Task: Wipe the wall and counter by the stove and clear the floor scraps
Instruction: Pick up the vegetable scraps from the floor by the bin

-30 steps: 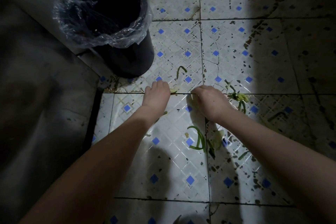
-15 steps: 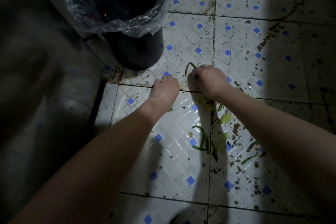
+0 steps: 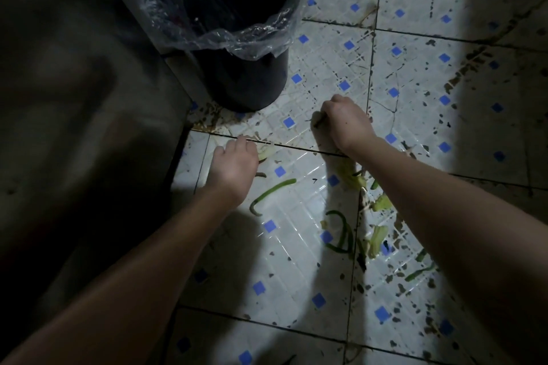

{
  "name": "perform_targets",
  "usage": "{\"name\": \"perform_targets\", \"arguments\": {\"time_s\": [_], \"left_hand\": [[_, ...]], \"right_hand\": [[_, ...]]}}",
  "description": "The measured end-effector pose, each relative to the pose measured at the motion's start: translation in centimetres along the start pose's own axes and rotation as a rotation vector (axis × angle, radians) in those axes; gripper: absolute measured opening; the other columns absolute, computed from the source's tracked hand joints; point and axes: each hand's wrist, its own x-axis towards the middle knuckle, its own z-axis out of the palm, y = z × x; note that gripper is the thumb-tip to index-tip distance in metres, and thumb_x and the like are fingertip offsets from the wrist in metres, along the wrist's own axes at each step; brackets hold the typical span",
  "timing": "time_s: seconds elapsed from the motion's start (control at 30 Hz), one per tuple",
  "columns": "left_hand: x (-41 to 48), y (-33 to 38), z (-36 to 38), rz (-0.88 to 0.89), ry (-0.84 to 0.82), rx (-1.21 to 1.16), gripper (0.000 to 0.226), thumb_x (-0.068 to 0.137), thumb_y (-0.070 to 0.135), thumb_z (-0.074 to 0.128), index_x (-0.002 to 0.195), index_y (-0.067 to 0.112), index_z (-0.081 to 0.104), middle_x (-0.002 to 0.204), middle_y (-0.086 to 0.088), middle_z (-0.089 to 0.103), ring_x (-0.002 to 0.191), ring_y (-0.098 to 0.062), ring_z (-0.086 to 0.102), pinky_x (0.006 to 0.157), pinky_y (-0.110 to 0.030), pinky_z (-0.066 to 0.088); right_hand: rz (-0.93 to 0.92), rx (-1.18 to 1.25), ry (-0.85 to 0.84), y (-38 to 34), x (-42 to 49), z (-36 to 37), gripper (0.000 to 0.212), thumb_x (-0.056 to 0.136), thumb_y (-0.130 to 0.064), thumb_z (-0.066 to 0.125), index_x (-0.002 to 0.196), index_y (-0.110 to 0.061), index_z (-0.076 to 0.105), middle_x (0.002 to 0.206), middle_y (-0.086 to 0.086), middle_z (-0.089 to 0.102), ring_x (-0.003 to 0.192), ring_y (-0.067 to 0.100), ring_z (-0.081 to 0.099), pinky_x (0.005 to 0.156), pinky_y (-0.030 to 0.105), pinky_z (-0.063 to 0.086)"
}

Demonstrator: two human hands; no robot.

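Note:
Vegetable scraps lie on the dirty white floor tiles (image 3: 296, 246) with blue diamonds. A long green strip (image 3: 272, 190) sits just right of my left wrist. A tangle of green strips (image 3: 341, 234) and pale leaf pieces (image 3: 378, 237) lies under my right forearm. My right hand (image 3: 347, 121) is a fist on the floor near the bin, with a dark green strip end (image 3: 318, 121) poking out of it. My left hand (image 3: 234, 166) rests palm down, its bent fingertips on a pale scrap (image 3: 267, 152); whether it grips the scrap is hidden.
A black bin (image 3: 246, 77) with a clear plastic liner (image 3: 213, 35) stands open just beyond both hands. A dark cabinet side (image 3: 89, 127) fills the left. More green bits (image 3: 421, 271) lie at the right, where the floor falls into shadow.
My right hand moved up and left from the scrap pile toward the bin and closed on a curled green strip. My left hand stayed on the tile seam.

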Motion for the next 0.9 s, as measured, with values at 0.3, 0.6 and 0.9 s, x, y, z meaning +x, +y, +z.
{"name": "perform_targets", "arguments": {"time_s": [0.3,0.6,0.9], "left_hand": [[-3.0,-1.7,1.3,-0.078,0.114,0.072,0.022,0.061,0.025,0.079,0.073,0.016,0.063,0.068,0.0,0.061,0.061,-0.016,0.059,0.054,-0.023,0.045],[-4.1,-1.5,1.2,-0.147,-0.046,-0.161,0.023,0.093,0.015,0.049,0.114,0.006,0.051,0.112,-0.013,0.058,0.104,-0.028,0.056,0.086,-0.037,0.043],[-4.5,-0.5,1.1,-0.107,-0.047,-0.206,0.024,0.089,0.004,0.047,0.112,0.009,0.049,0.114,-0.011,0.057,0.104,-0.028,0.055,0.087,-0.037,0.042]], "right_hand": [[-0.264,0.115,-0.004,-4.5,-5.0,-0.3,0.023,0.087,-0.016,0.048,0.105,-0.007,0.06,0.099,0.014,0.057,0.091,0.032,0.052,0.071,0.034,0.038],[-0.387,0.131,-0.211,-6.6,-8.9,2.9,0.019,0.089,-0.018,0.057,0.106,-0.009,0.056,0.107,0.009,0.054,0.1,0.027,0.049,0.079,0.034,0.037],[-0.31,0.047,-0.277,-6.1,-10.5,2.9,0.018,0.084,0.002,0.053,0.097,-0.009,0.049,0.102,0.011,0.05,0.093,0.025,0.047,0.079,0.031,0.04]]}}
